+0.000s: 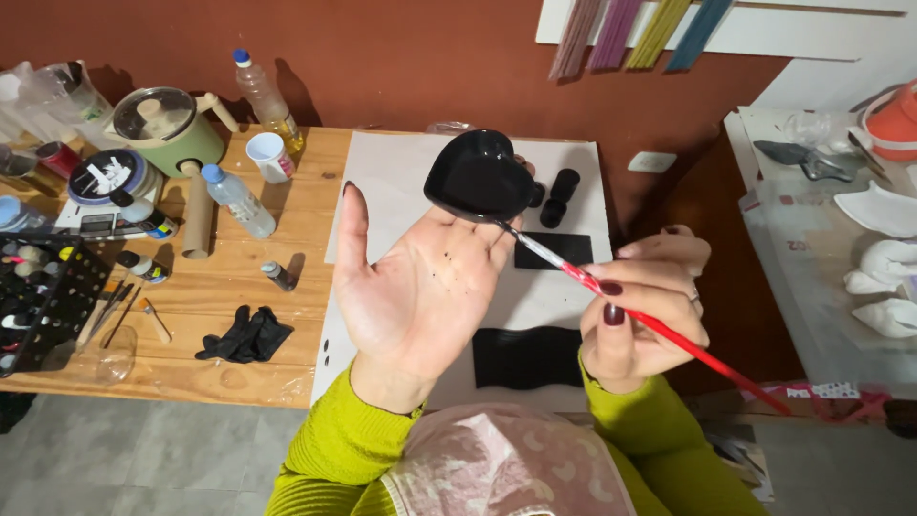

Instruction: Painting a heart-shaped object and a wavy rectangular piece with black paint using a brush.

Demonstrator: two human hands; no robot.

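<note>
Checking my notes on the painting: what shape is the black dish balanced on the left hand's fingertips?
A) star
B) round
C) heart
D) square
C: the glossy black dish on the left hand has two lobes and a point, with the red-handled brush touching its edge.

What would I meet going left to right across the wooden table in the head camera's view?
Black rack of small paint bottles → green pot with glass lid → black glove → open left hand balancing a glossy black heart-shaped dish → right hand holding a red-handled paintbrush.

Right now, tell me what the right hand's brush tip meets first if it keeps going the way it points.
The right hand aims the red paintbrush up-left; its tip already looks to meet the black heart-shaped dish on the left hand.
</note>
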